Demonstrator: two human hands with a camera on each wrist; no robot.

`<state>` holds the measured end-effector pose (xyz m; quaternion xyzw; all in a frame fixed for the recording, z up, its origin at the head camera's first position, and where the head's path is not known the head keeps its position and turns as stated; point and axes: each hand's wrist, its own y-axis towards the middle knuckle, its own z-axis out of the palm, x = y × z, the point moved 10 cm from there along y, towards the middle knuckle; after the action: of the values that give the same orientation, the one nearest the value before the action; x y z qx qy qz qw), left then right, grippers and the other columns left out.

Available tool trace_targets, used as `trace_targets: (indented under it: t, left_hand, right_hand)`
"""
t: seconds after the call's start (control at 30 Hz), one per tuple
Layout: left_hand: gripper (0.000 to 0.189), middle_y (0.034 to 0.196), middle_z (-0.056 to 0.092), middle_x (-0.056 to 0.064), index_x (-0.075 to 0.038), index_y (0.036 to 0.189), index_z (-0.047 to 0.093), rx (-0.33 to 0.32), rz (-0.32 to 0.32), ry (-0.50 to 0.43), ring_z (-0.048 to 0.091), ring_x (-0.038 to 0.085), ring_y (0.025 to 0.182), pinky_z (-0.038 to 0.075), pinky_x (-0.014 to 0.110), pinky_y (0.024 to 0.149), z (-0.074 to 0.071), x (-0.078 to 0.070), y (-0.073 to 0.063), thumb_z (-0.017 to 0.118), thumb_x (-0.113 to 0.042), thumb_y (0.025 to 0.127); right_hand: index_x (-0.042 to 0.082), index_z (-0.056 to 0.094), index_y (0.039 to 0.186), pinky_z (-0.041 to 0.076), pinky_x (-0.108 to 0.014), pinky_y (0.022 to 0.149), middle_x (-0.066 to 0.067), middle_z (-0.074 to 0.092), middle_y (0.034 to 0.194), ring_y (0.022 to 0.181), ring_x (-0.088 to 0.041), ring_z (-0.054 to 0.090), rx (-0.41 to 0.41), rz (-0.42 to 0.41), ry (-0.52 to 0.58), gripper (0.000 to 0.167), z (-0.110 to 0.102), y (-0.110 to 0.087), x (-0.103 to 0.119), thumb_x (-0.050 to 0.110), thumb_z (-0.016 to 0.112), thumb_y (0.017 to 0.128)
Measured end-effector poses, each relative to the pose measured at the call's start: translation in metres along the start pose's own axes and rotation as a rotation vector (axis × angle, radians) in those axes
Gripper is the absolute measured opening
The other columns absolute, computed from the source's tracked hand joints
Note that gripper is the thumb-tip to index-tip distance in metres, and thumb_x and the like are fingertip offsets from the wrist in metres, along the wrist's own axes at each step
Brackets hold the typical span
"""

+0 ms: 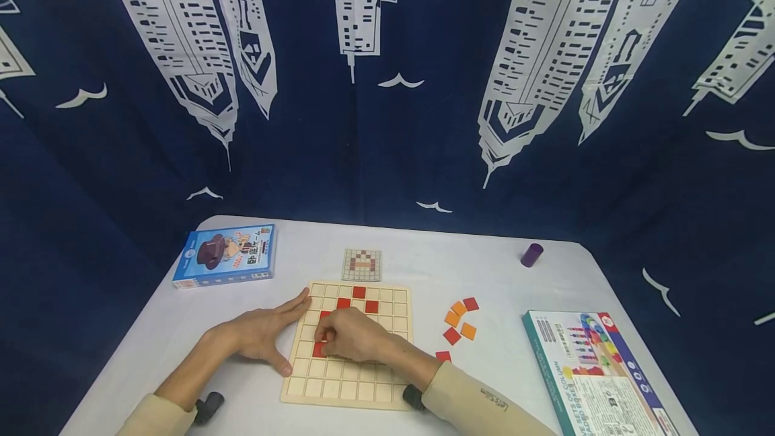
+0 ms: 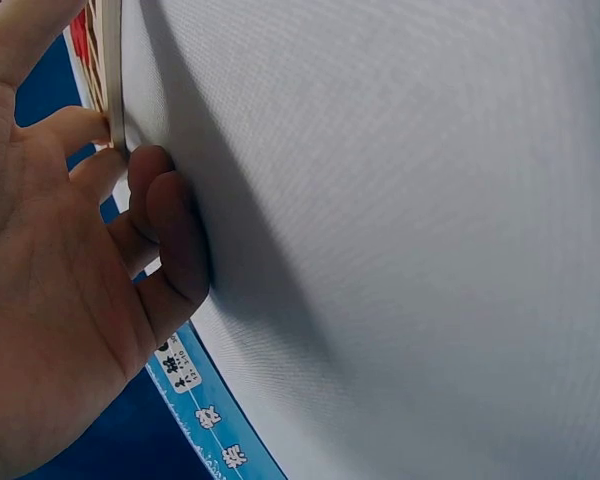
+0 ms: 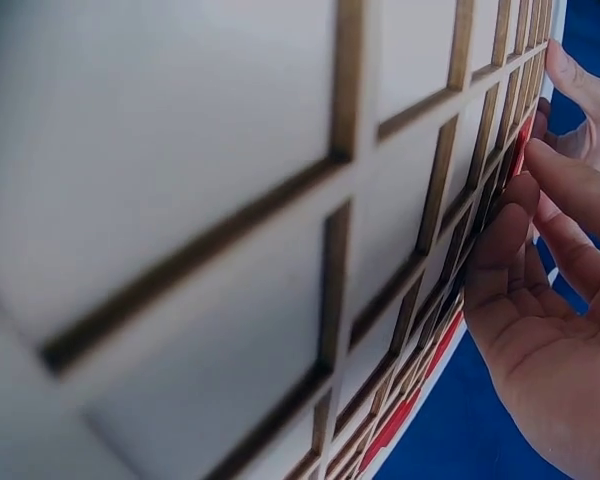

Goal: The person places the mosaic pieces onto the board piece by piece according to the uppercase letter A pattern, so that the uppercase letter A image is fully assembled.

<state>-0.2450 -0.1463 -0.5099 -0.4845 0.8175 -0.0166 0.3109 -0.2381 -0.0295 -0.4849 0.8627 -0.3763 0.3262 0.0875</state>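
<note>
A light wooden grid board (image 1: 329, 392) lies on the table with several red square tiles set in its cells, among them a red tile (image 1: 359, 293) near the far edge. Bent over the board's left half, my right hand (image 1: 357, 335) pinches a red tile (image 1: 318, 350) at a cell; in the right wrist view that tile (image 3: 522, 147) shows at the thumb tip. My left hand (image 1: 257, 334) is spread along the board's left edge, thumb and fingertips touching it. In the left wrist view this hand (image 2: 60, 250) has nothing in its palm.
A small pattern card (image 1: 362, 265) lies beyond the board. Loose orange (image 1: 452, 318) and red tiles (image 1: 451, 336) are scattered to the right. A blue game box (image 1: 227, 254) is at back left, a larger box (image 1: 599, 372) at right, and a purple cylinder (image 1: 531, 255) at back right.
</note>
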Motion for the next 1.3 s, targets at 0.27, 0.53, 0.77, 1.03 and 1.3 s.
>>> trace_targets:
  t: [0.27, 0.53, 0.77, 1.03, 1.3]
  left_hand:
    - [0.135, 0.171, 0.005, 0.002, -0.019, 0.162, 0.021, -0.013, 0.023, 0.008, 0.036, 0.043, 0.144, 0.040, 0.066, 0.104, 0.001, 0.002, 0.003, 0.085, -0.069, 0.055]
    - [0.134, 0.171, 0.003, 0.001, -0.018, 0.162, 0.021, 0.001, 0.010, -0.004, 0.032, 0.040, 0.148, 0.037, 0.065, 0.108, 0.001, 0.001, 0.004, 0.088, -0.065, 0.056]
    - [0.135, 0.171, 0.004, 0.003, -0.016, 0.162, 0.021, -0.007, 0.010, 0.015, 0.032, 0.040, 0.147, 0.038, 0.065, 0.107, 0.000, 0.004, 0.003, 0.088, -0.064, 0.056]
    - [0.134, 0.171, 0.003, 0.000, -0.017, 0.162, 0.022, -0.012, 0.010, 0.004, 0.034, 0.040, 0.147, 0.038, 0.064, 0.107, 0.002, 0.003, 0.004, 0.089, -0.062, 0.056]
    - [0.134, 0.171, 0.004, -0.001, -0.017, 0.162, 0.023, -0.014, 0.005, -0.013, 0.031, 0.039, 0.148, 0.037, 0.063, 0.109, 0.001, 0.001, 0.003, 0.090, -0.059, 0.054]
  right_hand:
    - [0.016, 0.075, 0.102, 0.046, -0.016, 0.061, 0.013, 0.061, 0.075, 0.067, 0.001, 0.052, -0.012, -0.033, 0.052, 0.012, -0.017, -0.007, -0.008, 0.013, 0.075, 0.091]
    - [0.016, 0.075, 0.101, 0.045, -0.018, 0.064, 0.011, 0.059, 0.075, 0.069, -0.002, 0.051, -0.061, 0.020, 0.098, 0.010, -0.047, -0.029, -0.046, 0.013, 0.074, 0.091]
    - [0.015, 0.074, 0.104, 0.047, -0.022, 0.066, 0.009, 0.061, 0.079, 0.070, -0.006, 0.054, -0.093, 0.080, 0.119, 0.013, -0.073, -0.054, -0.078, 0.014, 0.075, 0.091]
    - [0.016, 0.074, 0.106, 0.048, -0.024, 0.065, 0.011, 0.062, 0.085, 0.072, -0.010, 0.056, -0.141, 0.154, 0.056, 0.016, -0.103, -0.087, -0.113, 0.011, 0.072, 0.091]
    - [0.012, 0.073, 0.108, 0.048, -0.024, 0.060, 0.002, 0.063, 0.086, 0.070, -0.014, 0.058, -0.194, 0.303, 0.106, 0.018, -0.133, -0.123, -0.168, 0.008, 0.070, 0.091]
